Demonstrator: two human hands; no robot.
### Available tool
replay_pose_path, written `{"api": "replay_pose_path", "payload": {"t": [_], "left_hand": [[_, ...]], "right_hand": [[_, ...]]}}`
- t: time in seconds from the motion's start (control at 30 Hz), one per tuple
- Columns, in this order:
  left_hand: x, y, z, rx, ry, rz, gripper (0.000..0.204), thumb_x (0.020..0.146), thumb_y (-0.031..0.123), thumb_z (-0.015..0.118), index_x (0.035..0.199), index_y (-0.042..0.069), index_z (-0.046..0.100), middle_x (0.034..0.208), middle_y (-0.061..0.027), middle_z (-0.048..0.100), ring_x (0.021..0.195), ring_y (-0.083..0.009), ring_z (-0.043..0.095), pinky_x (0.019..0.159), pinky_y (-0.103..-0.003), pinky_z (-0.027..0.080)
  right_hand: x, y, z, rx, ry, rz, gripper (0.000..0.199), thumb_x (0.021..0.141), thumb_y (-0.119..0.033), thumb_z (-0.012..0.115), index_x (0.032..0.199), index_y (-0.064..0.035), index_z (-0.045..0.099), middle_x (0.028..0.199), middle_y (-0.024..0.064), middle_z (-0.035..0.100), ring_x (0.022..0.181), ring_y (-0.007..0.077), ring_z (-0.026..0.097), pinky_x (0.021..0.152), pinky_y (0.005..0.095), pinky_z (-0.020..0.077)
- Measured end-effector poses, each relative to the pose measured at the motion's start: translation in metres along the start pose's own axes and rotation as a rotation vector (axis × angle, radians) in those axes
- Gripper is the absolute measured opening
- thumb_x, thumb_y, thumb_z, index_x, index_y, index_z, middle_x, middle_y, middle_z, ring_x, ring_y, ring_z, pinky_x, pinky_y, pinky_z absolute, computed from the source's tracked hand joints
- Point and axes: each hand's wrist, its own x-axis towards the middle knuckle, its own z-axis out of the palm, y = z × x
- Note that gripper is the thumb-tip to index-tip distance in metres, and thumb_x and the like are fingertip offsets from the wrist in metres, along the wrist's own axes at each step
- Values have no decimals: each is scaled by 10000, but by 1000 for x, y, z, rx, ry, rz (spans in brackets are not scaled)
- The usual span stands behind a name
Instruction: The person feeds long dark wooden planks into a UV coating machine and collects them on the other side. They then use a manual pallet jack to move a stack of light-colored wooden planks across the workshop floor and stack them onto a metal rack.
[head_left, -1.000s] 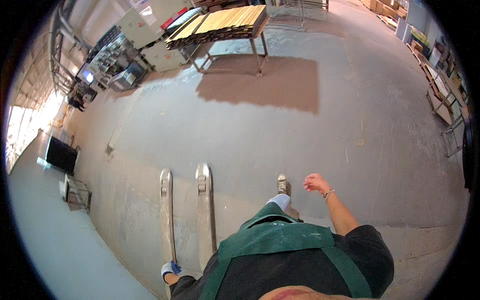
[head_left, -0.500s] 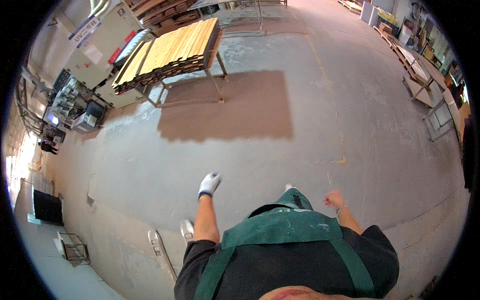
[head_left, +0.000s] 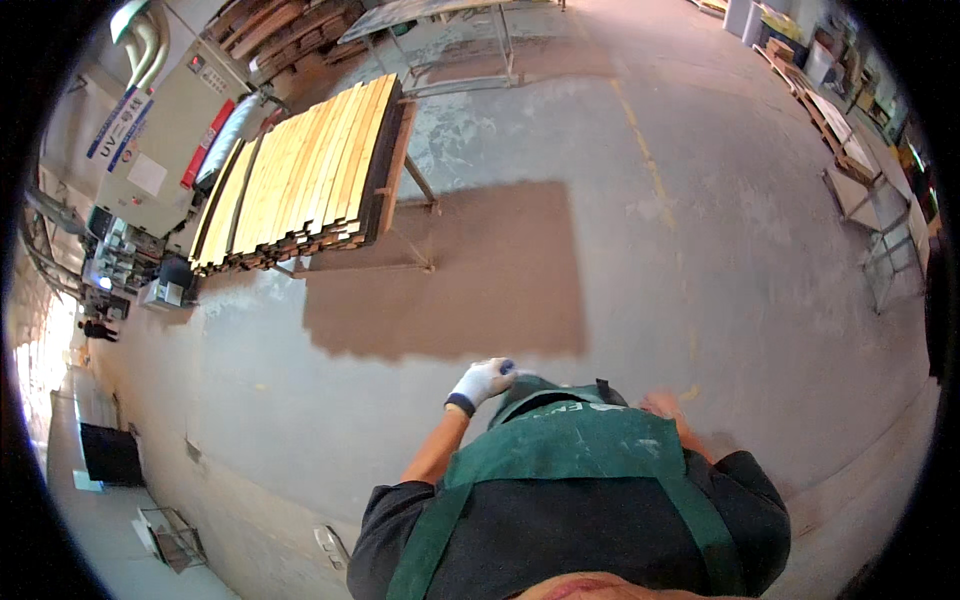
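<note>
My left hand (head_left: pixel 483 382) wears a white glove with a dark cuff and grey-blue fingertips. Its fingers are curled in, and I see nothing held in them. It hovers by the front of the green apron (head_left: pixel 565 450) on my body. On the apron's other side, my bare right hand (head_left: pixel 662 405) is smeared by motion and partly covered by the cloth, so its fingers cannot be read. Ahead to the left, a broad stack of yellowish wooden planks (head_left: pixel 300 165) with dark edges rests on a metal-legged stand (head_left: pixel 420 180).
Beyond the planks stands a large pale machine (head_left: pixel 165 160) with a roller. Another metal-framed table (head_left: pixel 425 12) is farther ahead. Boards and racks (head_left: pixel 850 190) line the right side. A metal fork end (head_left: pixel 331 545) lies low at left. A distant person (head_left: pixel 97 330) stands at far left.
The plank stack and its stand appear closer. My left hand has swung inward to the apron's front, and my right hand has drawn in against the apron. One of the two fork ends has left view.
</note>
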Motion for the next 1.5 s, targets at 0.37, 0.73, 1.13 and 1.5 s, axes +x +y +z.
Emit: {"api": "replay_pose_path", "payload": {"t": [0.37,0.73,1.13,1.5], "left_hand": [[179,-19,-158,-235,252,-37,424,965,443,499,1097,84,681,1144,-213,686,1101,-414,627,967,-476,490],[447,7,-374,-135,216,290,433,963,393,576,1213,46,645,1172,-197,684,1109,-378,633,1005,-450,474],[683,13,-538,-380,452,-180,421,950,384,606,1237,78,645,1237,-192,661,1183,-379,596,1000,-450,486],[798,-5,-685,-592,530,-424,400,955,368,605,1221,76,670,1210,-179,680,1159,-357,619,1022,-422,469]], "right_hand": [[303,-201,-254,799,71,148,125,859,-72,634,947,-6,692,796,94,700,675,196,676,575,348,560],[445,-176,-428,723,95,162,166,854,-137,660,814,22,688,700,119,664,571,239,623,529,391,485],[819,-175,-676,439,-14,48,215,845,-136,657,695,14,624,661,113,644,552,217,623,514,402,494],[1079,-384,-904,325,-15,-119,309,876,-249,634,1080,-18,629,836,74,668,749,214,668,655,386,539]]}}
